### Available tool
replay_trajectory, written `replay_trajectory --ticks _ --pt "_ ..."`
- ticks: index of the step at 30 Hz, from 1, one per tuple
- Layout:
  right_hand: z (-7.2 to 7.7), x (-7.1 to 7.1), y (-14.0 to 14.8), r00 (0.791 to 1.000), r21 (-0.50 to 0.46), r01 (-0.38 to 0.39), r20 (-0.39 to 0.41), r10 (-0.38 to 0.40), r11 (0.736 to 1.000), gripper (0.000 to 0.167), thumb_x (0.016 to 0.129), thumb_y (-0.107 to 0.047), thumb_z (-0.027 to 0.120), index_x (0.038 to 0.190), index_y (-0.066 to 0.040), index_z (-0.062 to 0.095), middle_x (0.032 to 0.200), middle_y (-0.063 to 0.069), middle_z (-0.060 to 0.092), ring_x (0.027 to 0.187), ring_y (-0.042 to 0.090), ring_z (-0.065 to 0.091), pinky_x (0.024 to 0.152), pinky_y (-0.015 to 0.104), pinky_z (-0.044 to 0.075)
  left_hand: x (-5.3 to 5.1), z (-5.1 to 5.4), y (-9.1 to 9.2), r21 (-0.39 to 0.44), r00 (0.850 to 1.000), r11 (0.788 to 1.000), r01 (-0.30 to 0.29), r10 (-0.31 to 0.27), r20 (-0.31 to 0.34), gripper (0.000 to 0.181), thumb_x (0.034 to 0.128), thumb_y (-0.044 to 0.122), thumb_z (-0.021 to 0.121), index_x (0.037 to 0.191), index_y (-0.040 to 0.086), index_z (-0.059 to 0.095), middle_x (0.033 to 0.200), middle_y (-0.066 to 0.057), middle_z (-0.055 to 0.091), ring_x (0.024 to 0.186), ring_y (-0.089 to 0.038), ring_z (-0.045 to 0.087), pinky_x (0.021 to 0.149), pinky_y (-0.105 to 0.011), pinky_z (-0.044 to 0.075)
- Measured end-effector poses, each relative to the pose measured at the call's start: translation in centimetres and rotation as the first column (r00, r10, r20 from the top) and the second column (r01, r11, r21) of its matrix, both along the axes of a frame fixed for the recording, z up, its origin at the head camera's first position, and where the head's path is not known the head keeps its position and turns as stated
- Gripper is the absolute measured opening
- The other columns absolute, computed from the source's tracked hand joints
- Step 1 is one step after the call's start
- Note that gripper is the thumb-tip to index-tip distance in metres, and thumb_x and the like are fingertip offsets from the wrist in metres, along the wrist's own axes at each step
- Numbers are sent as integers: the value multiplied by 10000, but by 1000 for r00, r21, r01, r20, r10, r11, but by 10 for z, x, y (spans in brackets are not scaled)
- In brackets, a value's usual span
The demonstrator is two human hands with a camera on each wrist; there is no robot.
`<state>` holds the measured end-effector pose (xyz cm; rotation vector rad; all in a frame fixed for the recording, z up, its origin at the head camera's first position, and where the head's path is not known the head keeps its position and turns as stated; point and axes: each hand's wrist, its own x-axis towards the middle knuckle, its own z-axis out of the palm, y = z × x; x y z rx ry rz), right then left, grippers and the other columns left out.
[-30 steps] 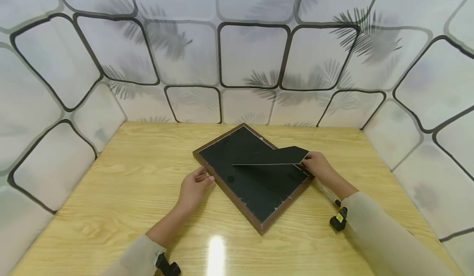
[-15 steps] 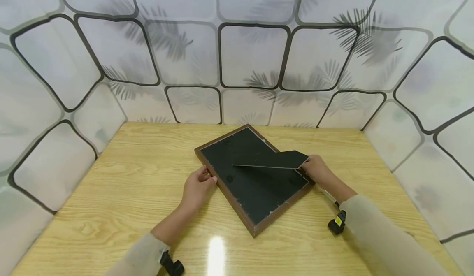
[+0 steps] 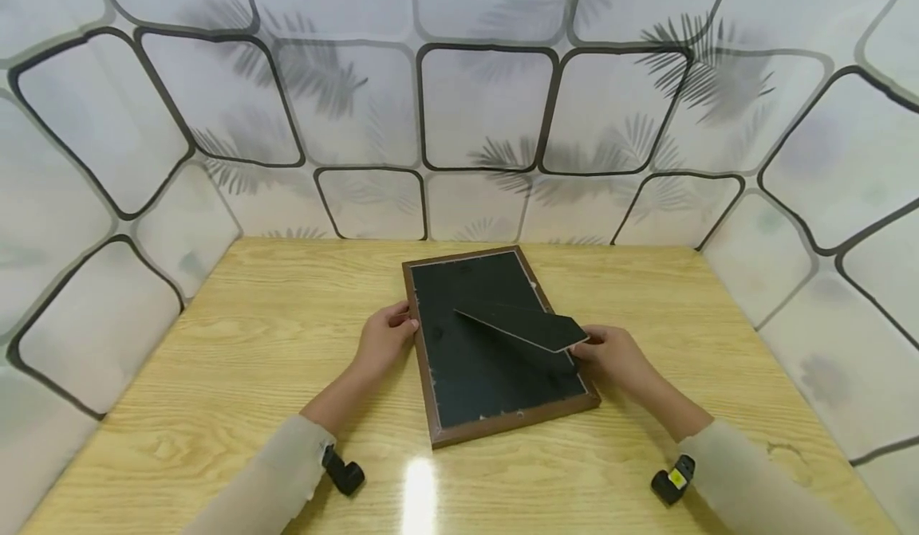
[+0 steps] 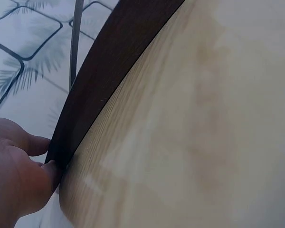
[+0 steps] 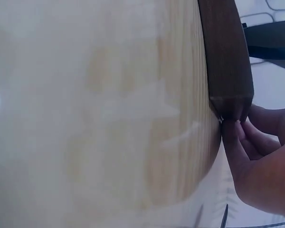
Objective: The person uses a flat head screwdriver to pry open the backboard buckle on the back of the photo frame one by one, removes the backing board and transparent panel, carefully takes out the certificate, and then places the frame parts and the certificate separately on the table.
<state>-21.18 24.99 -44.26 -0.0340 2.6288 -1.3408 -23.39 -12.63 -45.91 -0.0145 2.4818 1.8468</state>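
A picture frame with a brown wooden border lies back-up on the table, its black backing facing me. From that backing an easel stand sticks up at a slant toward the right. My left hand grips the frame's left edge, thumb and fingers on the border; the left wrist view shows this hand at the dark wooden side. At the right edge, beside the stand's free end, is my right hand. In the right wrist view this hand pinches the frame's side.
The light wood-grain table extends to both sides of the frame. Behind it and at both sides rise walls with a stone-and-leaf pattern. A small black device is strapped on the left wrist, another on the right.
The frame has turned clockwise on the table: its near corner has swung left, its far corner right, so it sits straighter to me. The right hand has come nearer; the left went slightly away.
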Motion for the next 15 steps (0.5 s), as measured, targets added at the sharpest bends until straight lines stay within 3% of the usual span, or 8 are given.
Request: replay_trajectory --ticks 4,8,11,15 --pt "1 9 -5 1000 26 -10 2 10 1000 329 968 -187 680 1216 29 681 1071 106 730 983 186 638 881 334 512 -15 -1 3 34 1000 999 13 -13 3 457 1019 34 548 1467 -35 485 1415 -240 567 1318 -343 549 1070 -452 482" --pt "1 14 -7 1000 -23 -14 28 15 1000 401 968 -211 688 1264 56 649 1100 125 736 1015 192 666 910 347 525 -22 -3 4 61 1000 998 15 -16 14 432 1024 35 543 1452 -17 515 1407 -219 582 1324 -316 552 1080 -439 476" --pt "1 13 -8 1000 -22 -8 23 8 1000 386 983 -192 661 1279 54 645 1137 149 727 1046 225 670 929 380 538 -22 -3 4 35 1000 999 5 -5 4 430 1020 47 557 1443 -23 523 1396 -221 591 1309 -324 560 1071 -444 482" --pt "2 5 -10 1000 9 7 -2 -7 1000 349 1008 -147 599 1294 47 644 1232 204 687 1153 314 630 984 441 524 -11 0 5 -37 999 999 12 -13 -29 433 1014 69 573 1432 -37 530 1382 -234 595 1279 -361 576 1040 -475 499"
